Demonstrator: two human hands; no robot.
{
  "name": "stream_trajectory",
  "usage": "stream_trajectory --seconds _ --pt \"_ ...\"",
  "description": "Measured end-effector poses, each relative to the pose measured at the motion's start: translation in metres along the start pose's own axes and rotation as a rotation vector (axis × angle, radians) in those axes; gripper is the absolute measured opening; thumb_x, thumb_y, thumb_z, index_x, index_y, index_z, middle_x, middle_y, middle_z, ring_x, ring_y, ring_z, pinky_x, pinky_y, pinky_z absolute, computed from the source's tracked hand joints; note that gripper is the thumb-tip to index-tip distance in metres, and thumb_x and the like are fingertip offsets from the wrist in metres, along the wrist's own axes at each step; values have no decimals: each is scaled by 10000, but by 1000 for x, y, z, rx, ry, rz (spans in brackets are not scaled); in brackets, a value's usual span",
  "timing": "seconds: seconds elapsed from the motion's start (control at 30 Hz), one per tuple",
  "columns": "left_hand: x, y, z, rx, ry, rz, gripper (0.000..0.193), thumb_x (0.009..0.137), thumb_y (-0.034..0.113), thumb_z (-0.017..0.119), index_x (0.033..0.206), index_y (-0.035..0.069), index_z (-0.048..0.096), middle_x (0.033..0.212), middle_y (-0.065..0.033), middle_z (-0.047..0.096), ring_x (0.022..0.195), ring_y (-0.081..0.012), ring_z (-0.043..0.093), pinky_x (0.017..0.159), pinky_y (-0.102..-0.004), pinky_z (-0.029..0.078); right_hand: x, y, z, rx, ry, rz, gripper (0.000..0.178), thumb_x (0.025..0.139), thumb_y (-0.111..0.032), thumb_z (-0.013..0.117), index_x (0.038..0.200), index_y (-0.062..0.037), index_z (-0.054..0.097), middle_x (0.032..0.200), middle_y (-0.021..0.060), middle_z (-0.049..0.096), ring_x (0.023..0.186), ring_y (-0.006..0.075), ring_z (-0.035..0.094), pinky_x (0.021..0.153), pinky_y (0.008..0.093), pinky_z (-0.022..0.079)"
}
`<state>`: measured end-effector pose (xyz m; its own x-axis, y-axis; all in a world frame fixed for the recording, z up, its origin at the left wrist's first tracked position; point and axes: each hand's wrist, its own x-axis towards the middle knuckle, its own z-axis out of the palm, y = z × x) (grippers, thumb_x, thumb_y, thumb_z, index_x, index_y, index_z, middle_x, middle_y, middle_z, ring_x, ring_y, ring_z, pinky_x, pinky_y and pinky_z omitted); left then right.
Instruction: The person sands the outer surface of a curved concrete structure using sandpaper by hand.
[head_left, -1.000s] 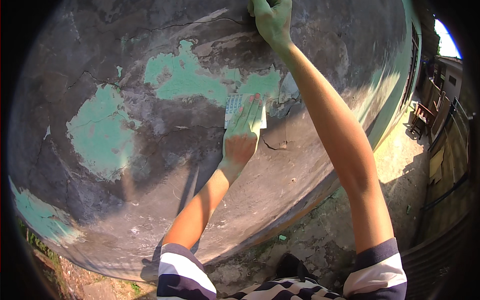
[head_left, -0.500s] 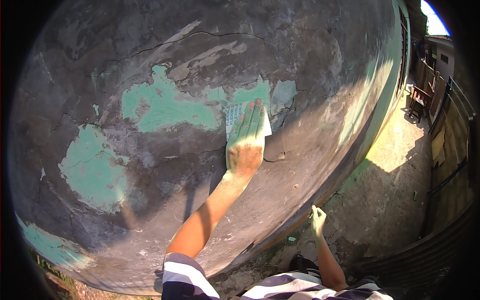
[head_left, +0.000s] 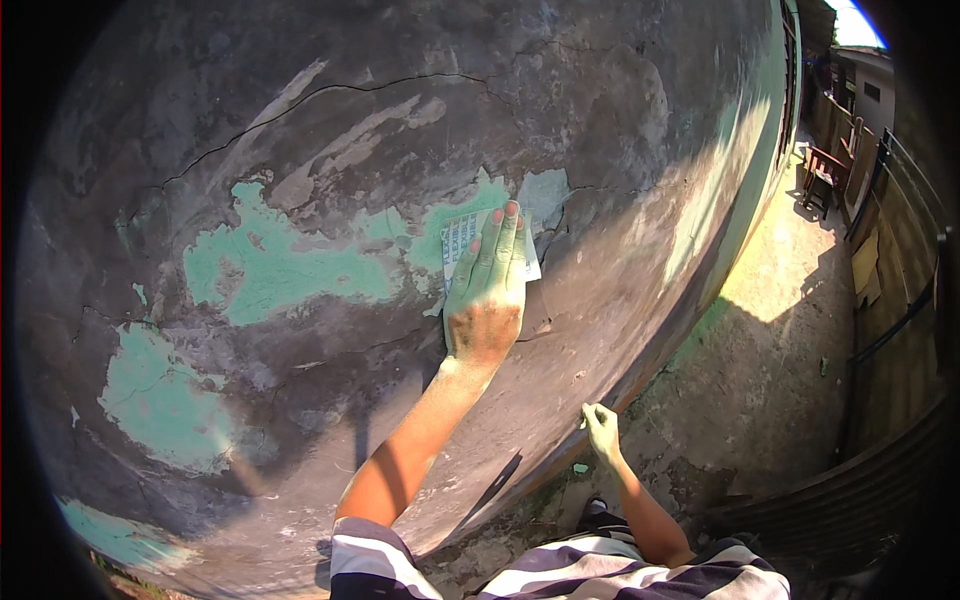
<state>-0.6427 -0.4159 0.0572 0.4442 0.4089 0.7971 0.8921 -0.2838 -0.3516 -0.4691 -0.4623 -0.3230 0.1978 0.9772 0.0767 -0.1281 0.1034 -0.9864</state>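
With its fingers laid flat, my left hand [head_left: 487, 300] presses a sheet of sandpaper [head_left: 455, 262] against the wall [head_left: 600, 120]. The sheet's white back with blue print shows around the fingers, over the right end of a mint-green patch [head_left: 290, 275] of bare paint. A pale grey patch [head_left: 547, 190] borders the sheet's upper right corner. Low on the right, my right hand [head_left: 601, 428] hangs near the wall's lower edge, its fingers closed in a pinch. Whatever they hold, if anything, is too small to make out. Pale dust coats both hands.
Cracks run across the dark wall, and another green patch [head_left: 165, 400] lies lower left. To the right is a concrete path [head_left: 740, 390] with a wooden chair [head_left: 822, 180] farther along. A fence [head_left: 895, 300] lines its far side. My foot [head_left: 597, 506] shows below.
My left hand and the sandpaper have slid slightly right across the wall, toward the pale grey patch. My right hand has moved left, closer to the wall. The head view has shifted a little.
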Motion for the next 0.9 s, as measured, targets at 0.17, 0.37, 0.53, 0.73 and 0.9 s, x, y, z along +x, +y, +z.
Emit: stream_trajectory --seconds 0.17,0.37,0.53,0.73,0.9 --pt "19 3 -4 -78 72 -73 604 825 -26 565 1425 37 530 1577 -38 402 1405 -209 454 1165 -359 385 48 -119 45 103 45 -220 260 1024 -186 594 824 -25 635 744 4 629 682 71 552 649 242 430" --pt "-31 18 21 -67 -38 -54 579 837 -5 542 1413 44 549 1549 -70 446 1435 -200 414 1198 -363 317 57 -217 57 130 50 -472 226 1016 -168 600 854 -13 635 766 11 635 725 77 578 673 237 434" --pt "4 15 9 -64 -36 -56 625 841 6 541 1462 57 488 1567 -43 424 1445 -176 397 1215 -340 281 51 -209 64 157 -3 -439 219 1024 -161 579 862 -26 636 785 16 645 702 73 578 640 231 419" --pt "-28 22 22 -108 -29 -115 603 828 2 542 1425 87 544 1550 -18 449 1447 -162 392 1224 -337 265 26 -180 52 120 -20 -310 248 1023 -163 584 835 -14 649 760 14 641 671 62 547 615 232 401" --pt "18 14 6 -93 75 -129 638 796 -41 586 1419 90 552 1550 -19 448 1428 -186 424 1178 -385 357 20 -161 31 124 16 -230 271 1021 -171 593 797 -28 645 745 3 655 656 48 529 603 223 381"
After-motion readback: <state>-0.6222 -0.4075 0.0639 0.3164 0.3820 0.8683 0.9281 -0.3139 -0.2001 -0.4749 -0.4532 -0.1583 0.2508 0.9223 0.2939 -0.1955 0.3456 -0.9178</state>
